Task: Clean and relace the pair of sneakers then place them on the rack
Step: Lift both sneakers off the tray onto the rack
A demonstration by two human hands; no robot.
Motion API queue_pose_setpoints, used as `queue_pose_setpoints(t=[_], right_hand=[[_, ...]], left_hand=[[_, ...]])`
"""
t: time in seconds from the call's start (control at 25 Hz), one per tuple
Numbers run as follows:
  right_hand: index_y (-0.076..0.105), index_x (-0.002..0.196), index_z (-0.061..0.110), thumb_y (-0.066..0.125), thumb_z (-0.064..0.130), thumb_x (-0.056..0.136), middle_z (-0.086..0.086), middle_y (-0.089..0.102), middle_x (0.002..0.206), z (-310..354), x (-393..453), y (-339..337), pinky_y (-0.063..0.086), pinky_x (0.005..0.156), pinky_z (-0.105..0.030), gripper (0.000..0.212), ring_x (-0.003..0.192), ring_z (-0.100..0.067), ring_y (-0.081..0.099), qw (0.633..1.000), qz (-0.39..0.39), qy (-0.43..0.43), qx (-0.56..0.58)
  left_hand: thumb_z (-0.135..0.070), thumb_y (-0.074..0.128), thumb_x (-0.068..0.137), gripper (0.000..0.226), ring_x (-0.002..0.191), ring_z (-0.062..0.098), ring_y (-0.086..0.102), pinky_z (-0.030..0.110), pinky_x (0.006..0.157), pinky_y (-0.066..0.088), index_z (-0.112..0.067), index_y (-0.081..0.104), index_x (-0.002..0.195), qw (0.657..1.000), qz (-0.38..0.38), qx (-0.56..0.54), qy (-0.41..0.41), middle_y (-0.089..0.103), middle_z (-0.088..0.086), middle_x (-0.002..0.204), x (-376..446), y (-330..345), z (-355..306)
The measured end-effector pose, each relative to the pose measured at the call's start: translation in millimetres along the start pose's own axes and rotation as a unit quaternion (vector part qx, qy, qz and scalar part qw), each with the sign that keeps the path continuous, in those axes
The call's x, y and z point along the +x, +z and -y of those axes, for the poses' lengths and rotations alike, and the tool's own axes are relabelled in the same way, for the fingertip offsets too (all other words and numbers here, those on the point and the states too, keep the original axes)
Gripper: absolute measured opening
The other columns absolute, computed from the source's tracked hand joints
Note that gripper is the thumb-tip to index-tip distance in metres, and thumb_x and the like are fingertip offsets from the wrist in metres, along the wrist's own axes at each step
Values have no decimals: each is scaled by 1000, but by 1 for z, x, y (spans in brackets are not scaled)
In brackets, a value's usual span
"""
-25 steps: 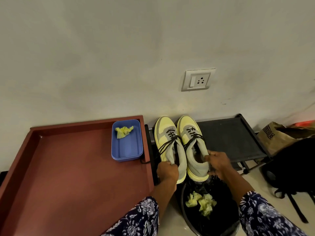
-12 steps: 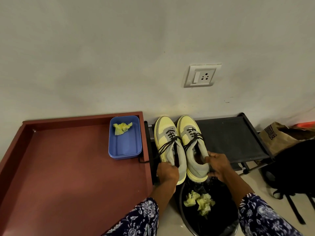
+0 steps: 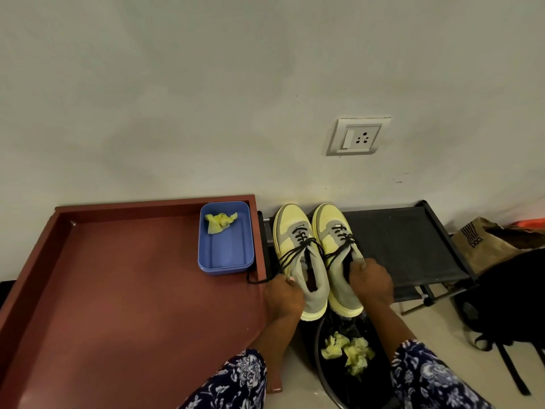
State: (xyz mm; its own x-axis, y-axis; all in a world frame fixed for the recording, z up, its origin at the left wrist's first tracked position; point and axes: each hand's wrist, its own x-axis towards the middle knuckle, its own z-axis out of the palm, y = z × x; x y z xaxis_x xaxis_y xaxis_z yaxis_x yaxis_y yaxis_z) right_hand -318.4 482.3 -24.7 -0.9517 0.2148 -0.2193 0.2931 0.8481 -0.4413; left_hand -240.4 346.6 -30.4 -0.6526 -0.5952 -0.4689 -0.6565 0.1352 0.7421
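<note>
Bin [image 3: 330, 376]: nearest, just below the rack, black, yellow crumpled wipes [image 3: 348, 351] inside.
Left hand [image 3: 283, 296]: at heel of left sneaker [image 3: 298, 255], fingers clamped on its collar.
Right hand [image 3: 371, 283]: fingers curled round collar of right sneaker [image 3: 336, 240].
Sneakers: yellow and grey, black laces, side by side on left end of rack [image 3: 407, 246], toes to wall.
Red surface [image 3: 132, 290]: left of rack.
Blue box [image 3: 225, 239]: on surface's far corner beside rack, yellow wipe within.
Wall socket [image 3: 358, 137]: above rack.
</note>
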Motion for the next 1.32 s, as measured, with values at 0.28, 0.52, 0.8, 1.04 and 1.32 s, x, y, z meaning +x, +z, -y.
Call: queue_pose_setpoints(t=[0.28,0.52,0.8,1.04,1.32], right_hand=[[65,88,5,42,32,89,-17,63,92,70,-69,41,42,70,-35,35,87,-33,58,979,-103,-174,26],[63,86,-1,52,45,89,-16,67,88,97,-105,67,37,67,-30,48,88,-32,61,988,87,-38,125],[60,89,4,52,20,90,-13,61,75,101,-107,85,54,70,-44,17,67,-27,58,962,86,93,243],[52,106,-4,42,4,93,-27,63,97,103,-108,62,52,73,-41,19,87,-40,64,937,-53,126,323],[38,131,1,52,6,85,-26,37,132,108,-126,55,42,91,-50,48,115,-46,43,973,-155,49,165]], left_hand=[[-8,51,90,13,88,27,59,33,74,46,-3,63,87,993,-68,-46,90,64,15,93,2,-45,8],[-10,56,88,13,80,22,60,28,69,42,-4,67,85,990,-93,-78,66,67,10,86,5,-84,28],[-19,62,87,23,72,21,52,25,67,36,-11,58,66,987,-95,-127,6,58,7,71,7,-123,68],[-23,62,86,32,65,23,52,28,59,39,-6,52,62,983,-115,-144,-22,60,16,67,16,-152,101],[-23,64,85,33,63,22,52,31,68,44,-13,51,56,979,-121,-161,-4,57,8,62,22,-171,109]])
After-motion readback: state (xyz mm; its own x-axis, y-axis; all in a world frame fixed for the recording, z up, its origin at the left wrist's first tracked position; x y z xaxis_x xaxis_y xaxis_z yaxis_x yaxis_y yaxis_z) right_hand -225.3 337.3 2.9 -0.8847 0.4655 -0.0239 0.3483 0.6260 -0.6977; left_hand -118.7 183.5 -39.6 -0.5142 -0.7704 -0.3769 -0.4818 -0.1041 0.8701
